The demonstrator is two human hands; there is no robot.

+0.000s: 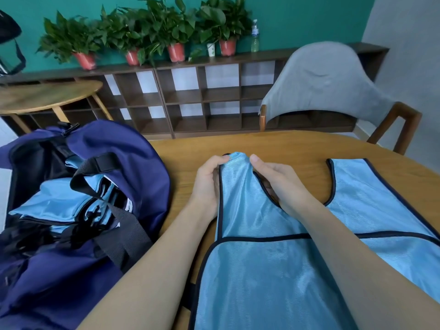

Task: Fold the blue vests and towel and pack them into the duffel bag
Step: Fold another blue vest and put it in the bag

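A light blue vest (262,270) with dark trim lies spread on the wooden table (297,148) in front of me. Its left shoulder strap is pinched at the top between my left hand (209,184) and my right hand (278,182), one on each side. The vest's right shoulder strap (362,186) lies flat to the right. A navy duffel bag (78,206) stands open at the left, with folded light blue fabric (59,203) inside under its black straps. A grey towel (326,84) hangs over the chair back behind the table.
A wooden chair (402,125) stands at the table's far right. A low dark shelf unit (202,96) with potted plants (176,29) and a bottle runs along the green wall. A small round table (47,96) stands at the back left.
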